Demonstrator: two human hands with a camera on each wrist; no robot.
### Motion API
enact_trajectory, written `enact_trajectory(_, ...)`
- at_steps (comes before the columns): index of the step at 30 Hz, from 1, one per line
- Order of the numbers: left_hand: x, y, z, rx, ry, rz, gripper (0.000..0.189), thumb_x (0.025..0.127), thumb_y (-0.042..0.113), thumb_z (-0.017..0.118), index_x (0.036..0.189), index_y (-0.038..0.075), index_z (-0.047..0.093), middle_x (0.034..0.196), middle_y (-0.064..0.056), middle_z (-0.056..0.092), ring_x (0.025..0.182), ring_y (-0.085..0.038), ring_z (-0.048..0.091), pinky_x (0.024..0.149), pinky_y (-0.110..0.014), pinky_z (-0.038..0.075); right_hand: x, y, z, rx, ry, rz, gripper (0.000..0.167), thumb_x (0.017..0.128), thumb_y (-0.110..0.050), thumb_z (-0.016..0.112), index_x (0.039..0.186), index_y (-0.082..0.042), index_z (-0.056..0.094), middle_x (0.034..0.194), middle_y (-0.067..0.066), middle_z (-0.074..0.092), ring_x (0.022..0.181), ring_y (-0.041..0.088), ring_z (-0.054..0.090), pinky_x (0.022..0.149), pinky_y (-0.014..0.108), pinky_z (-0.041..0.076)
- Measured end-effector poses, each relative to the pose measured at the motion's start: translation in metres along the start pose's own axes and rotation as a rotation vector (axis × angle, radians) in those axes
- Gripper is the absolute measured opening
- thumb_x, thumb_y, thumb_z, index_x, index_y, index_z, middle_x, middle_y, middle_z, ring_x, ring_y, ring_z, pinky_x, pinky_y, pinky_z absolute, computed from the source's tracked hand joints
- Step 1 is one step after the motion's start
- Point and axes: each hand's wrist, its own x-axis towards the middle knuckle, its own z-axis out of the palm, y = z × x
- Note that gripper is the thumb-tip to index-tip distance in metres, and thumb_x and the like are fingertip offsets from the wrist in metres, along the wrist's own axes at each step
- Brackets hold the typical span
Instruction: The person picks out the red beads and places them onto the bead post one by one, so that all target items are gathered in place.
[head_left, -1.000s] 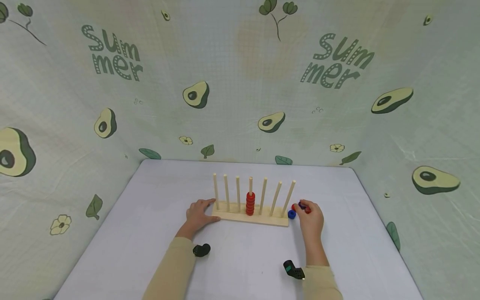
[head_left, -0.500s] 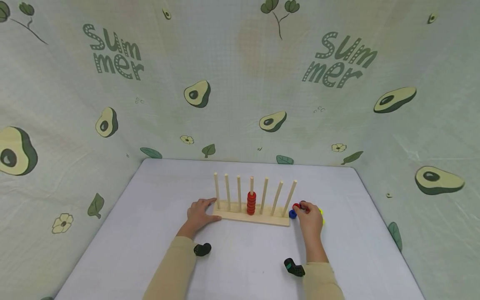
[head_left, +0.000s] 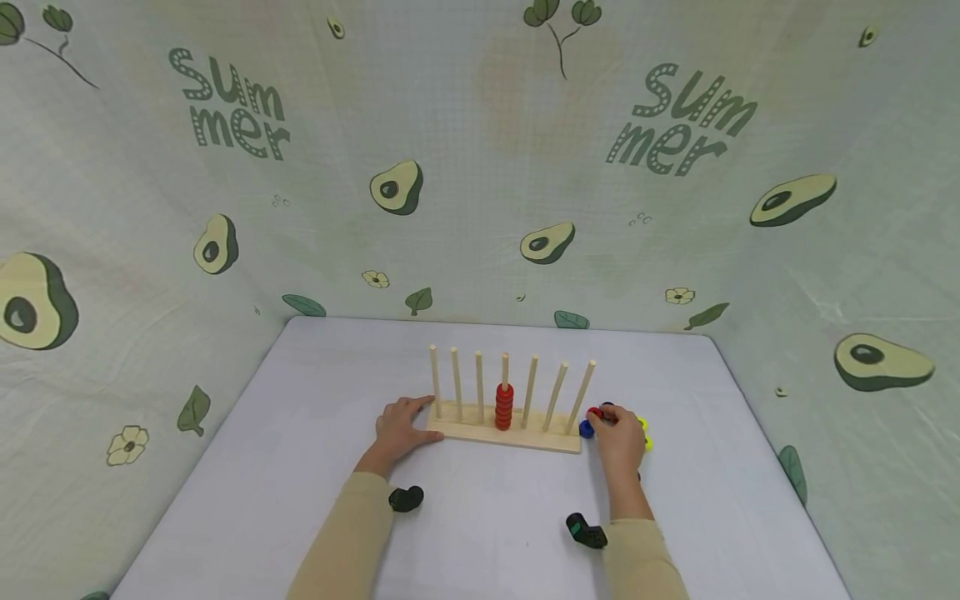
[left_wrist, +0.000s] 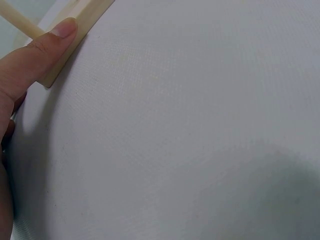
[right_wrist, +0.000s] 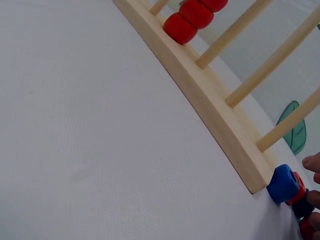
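Note:
A wooden peg stand with several upright pegs stands mid-table. Red beads are stacked on its middle peg; the other pegs are bare. My left hand holds the stand's left end, its thumb lying over the front of the base. At the right end, my right hand is among loose beads, fingers bent, seemingly pinching a red bead that the fingers mostly cover. Beside the base corner lies a blue bead, touching another red bead and a dark blue one.
Yellow beads lie right of my right hand, partly hidden by it. A white cloth covers the table. Behind and at the sides hangs a patterned cloth with avocados. Each wrist carries a small black camera.
My right hand has shifted slightly left relative to the beads, its fingers drawing closer together, and yellow beads now show behind it. The left hand stays on the stand.

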Motion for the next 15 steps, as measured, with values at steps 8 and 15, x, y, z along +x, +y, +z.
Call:
enact_trajectory(8, 0.002, 0.000, 0.001, 0.012, 0.006, -0.008, 0.080, 0.074, 0.051, 0.081, 0.143, 0.025, 0.050, 0.134, -0.013, 0.049, 0.119, -0.036, 0.043, 0.087, -0.050, 0.035, 0.001, -0.001, 0.004, -0.020, 0.035, -0.012, 0.028, 0.087, -0.014, 0.073, 0.107, 0.005, 0.069, 0.100, 0.021, 0.064, 0.094, 0.035, 0.057, 0.084, 0.049, 0.043)
enact_trajectory(15, 0.003, -0.002, 0.003, 0.013, 0.016, -0.010, 0.081, 0.072, 0.052, 0.082, 0.142, 0.024, 0.051, 0.130, -0.012, 0.050, 0.117, -0.035, 0.043, 0.086, -0.048, 0.035, 0.004, 0.005, 0.012, -0.050, 0.089, -0.050, 0.024, 0.084, -0.012, 0.076, 0.102, 0.004, 0.071, 0.095, 0.020, 0.066, 0.089, 0.034, 0.058, 0.081, 0.049, 0.041)
